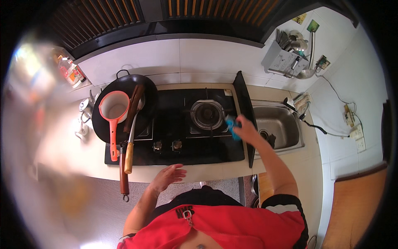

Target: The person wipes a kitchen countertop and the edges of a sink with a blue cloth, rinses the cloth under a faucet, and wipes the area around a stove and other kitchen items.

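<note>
A blue cloth (232,127) is in the grip of my right hand (247,130), over the right part of the black gas stove (199,154). It sits just right of the round burner (207,114), close to the upright black splash panel (243,118). The cloth is slightly blurred, so its exact folds cannot be made out. My left hand (168,178) holds nothing; its fingers are apart near the counter's front edge, below the two stove knobs (177,145).
A black wok (101,124) on the left burner carries an orange-handled dipper (114,109) and a wooden-handled utensil (128,158). Its handle (124,183) juts past the counter edge. Beyond the panel is a steel sink (283,124) with a faucet (292,105). Utensils fill a wall rack (287,60).
</note>
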A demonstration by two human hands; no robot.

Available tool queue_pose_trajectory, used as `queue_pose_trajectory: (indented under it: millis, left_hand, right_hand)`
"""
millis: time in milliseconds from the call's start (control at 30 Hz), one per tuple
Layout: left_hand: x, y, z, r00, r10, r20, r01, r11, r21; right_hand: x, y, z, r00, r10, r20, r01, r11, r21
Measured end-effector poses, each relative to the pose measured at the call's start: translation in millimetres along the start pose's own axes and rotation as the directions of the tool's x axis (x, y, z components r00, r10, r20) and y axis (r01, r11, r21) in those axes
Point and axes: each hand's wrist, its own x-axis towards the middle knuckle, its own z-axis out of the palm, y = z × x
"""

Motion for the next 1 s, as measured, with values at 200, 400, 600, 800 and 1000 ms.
queue_pose_trajectory:
  millis: [200,400,600,800,1000]
  left_hand:
    - [-21.8,-37.6,-19.6,0.895,0.061,-0.443,-0.125,0.985,-0.116]
    - [-76.0,-95.2,-26.8,0.689,-0.045,-0.723,-0.281,0.903,-0.324]
    - [-97.7,-120.1,-18.2,0.534,-0.202,-0.821,-0.235,0.898,-0.373]
    - [-75.9,-97.7,0.9,0.537,-0.212,-0.817,-0.174,0.92,-0.352]
    - [-68.0,-95.5,-10.9,0.588,-0.199,-0.784,-0.162,0.921,-0.355]
  right_hand:
    - [166.1,54.2,-16.3,0.974,-0.117,-0.196,0.042,0.935,-0.351]
    - [259.6,66.4,-0.9,0.803,-0.596,-0.035,0.306,0.46,-0.833]
    - [313.8,63.2,-47.3,0.651,-0.739,-0.172,0.317,0.471,-0.823]
    - [321.8,87.9,-11.5,0.773,-0.628,0.091,0.459,0.455,-0.763]
    - [318.9,136.7,22.6,0.933,-0.298,0.203,0.314,0.394,-0.864]
